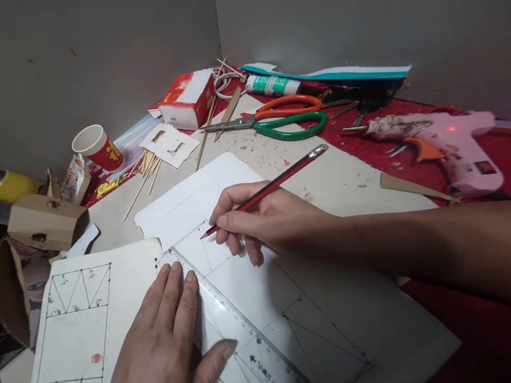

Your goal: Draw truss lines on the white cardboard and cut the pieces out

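My right hand [264, 219] pinches a red-and-black pencil [282, 180], its tip touching a white sheet [351, 318] beside the edge of a clear plastic ruler [242, 331]. My left hand [164, 352] lies flat with fingers stretched out, pressing the ruler down on the sheet, thumb spread along it. The sheet carries pencilled rectangles and diagonal lines. A second paper with a drawn pattern [70, 334] lies to the left, partly under my left hand.
Orange-and-green scissors [283, 118], a pink glue gun [440, 141] with a lit red lamp, a tissue box [188, 99], a paper cup [98, 148], a small wooden box [46, 219], wooden sticks [146, 169] and a yellow flask [5, 184] crowd the far table. Grey walls close the corner.
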Action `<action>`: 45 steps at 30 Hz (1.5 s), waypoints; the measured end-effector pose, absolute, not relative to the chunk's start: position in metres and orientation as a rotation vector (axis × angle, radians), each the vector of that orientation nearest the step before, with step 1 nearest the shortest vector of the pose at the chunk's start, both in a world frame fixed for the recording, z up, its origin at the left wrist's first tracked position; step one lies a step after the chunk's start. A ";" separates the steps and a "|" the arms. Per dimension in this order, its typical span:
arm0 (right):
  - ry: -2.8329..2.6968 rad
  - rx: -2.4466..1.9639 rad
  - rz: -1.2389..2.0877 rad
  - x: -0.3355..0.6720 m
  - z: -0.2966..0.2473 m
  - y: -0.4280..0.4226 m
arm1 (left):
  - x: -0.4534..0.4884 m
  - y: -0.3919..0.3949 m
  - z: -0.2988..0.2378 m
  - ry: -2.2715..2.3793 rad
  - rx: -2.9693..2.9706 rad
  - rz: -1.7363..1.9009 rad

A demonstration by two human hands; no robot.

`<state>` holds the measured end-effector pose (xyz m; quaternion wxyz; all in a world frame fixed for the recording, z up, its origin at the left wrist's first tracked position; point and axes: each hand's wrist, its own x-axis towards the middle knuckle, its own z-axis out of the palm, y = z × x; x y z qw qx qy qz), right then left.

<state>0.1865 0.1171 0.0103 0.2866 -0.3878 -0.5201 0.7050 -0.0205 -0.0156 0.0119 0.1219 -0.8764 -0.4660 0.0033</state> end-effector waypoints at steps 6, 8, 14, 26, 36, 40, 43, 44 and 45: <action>-1.392 -1.030 1.873 0.186 0.010 0.117 | -0.026 -0.014 0.011 -1.398 -2.589 -0.005; -1.399 -1.032 1.872 0.187 0.011 0.117 | -0.027 -0.015 0.012 -1.394 -2.587 0.003; -1.407 -1.025 1.881 0.189 0.011 0.118 | -0.027 -0.021 0.015 -1.376 -2.586 0.015; -1.497 -1.149 1.797 0.187 0.010 0.115 | -0.020 -0.014 0.023 -1.543 -2.678 0.025; -1.553 -1.107 1.763 0.187 -0.005 0.115 | -0.020 -0.019 0.020 -1.724 -2.722 -0.074; -1.563 -1.105 1.733 0.188 -0.013 0.117 | -0.022 -0.020 0.015 -1.746 -2.731 -0.125; -1.586 -1.103 1.712 0.188 -0.014 0.117 | -0.023 -0.021 0.013 -1.752 -2.736 -0.134; -1.596 -1.108 1.714 0.188 -0.013 0.117 | -0.023 -0.021 0.013 -1.761 -2.735 -0.122; -1.603 -1.112 1.718 0.189 -0.012 0.116 | -0.023 -0.020 0.013 -1.773 -2.732 -0.105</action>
